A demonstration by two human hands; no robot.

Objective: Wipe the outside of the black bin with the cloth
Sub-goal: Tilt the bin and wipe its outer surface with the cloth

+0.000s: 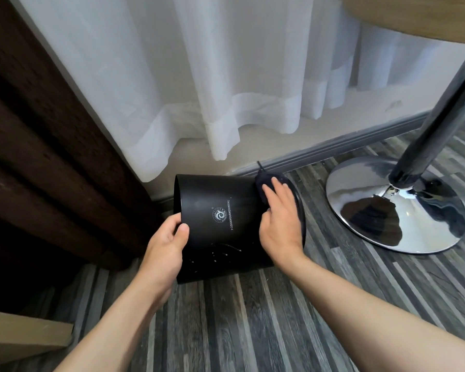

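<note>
The black bin [220, 224] lies tipped on its side above the striped floor, a white logo and lettering facing up, with pale streaks and spots low on its wall. My left hand [169, 242] grips the bin's left end, thumb on the outside. My right hand [279, 216] presses a dark cloth [263, 183] flat against the right end of the bin, near its rim. Most of the cloth is hidden under my palm and fingers.
A chrome round table base [403, 208] with a dark pole [435, 116] stands close on the right. White sheer curtains [226, 76] hang behind the bin, a brown drape [51, 157] on the left. A grey skirting board [333, 149] runs along the wall.
</note>
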